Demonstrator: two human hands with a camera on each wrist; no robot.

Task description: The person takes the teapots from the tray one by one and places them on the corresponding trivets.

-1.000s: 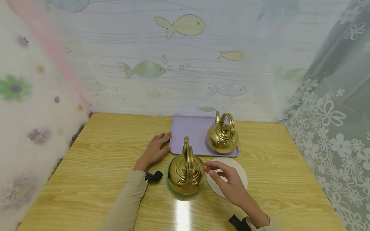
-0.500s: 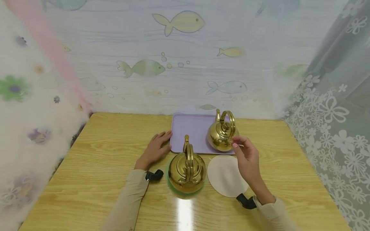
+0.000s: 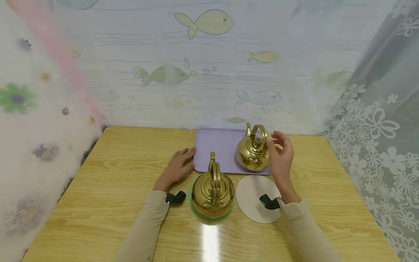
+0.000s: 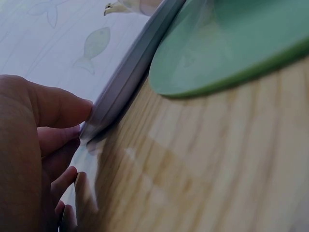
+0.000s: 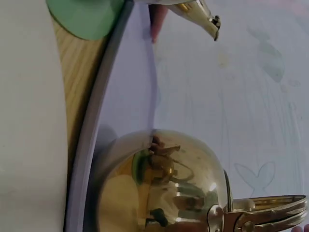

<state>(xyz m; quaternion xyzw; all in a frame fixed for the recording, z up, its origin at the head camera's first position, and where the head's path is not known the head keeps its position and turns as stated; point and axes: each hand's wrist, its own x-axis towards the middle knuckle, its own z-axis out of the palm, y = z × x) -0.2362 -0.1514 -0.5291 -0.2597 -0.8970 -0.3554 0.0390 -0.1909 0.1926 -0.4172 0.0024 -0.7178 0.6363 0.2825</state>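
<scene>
My left hand (image 3: 176, 167) rests at the left edge of the purple tray (image 3: 212, 143), fingers fairly straight. In the left wrist view its thumb touches the tray's side (image 4: 118, 84). A brass kettle (image 3: 249, 157) stands upright on the tray's right end, its handle raised and spout pointing to the back. My right hand (image 3: 282, 154) is beside that kettle's handle, fingers loosely bent, gripping nothing that I can see. Only its fingertips show in the right wrist view, by the handle (image 5: 273, 215). A second brass kettle (image 3: 203, 200) stands in front of the tray, on a green round mat (image 3: 192, 205).
A white round mat (image 3: 250, 196) lies right of the nearer kettle, partly under my right wrist's black camera (image 3: 270, 202). The wooden table (image 3: 124, 160) ends at a fish-patterned curtain (image 3: 209, 72) behind the tray. Floral curtains hang at both sides.
My right hand has moved from beside the nearer kettle to the right and back, up to the tray kettle's handle. My left hand and both kettles have stayed in place.
</scene>
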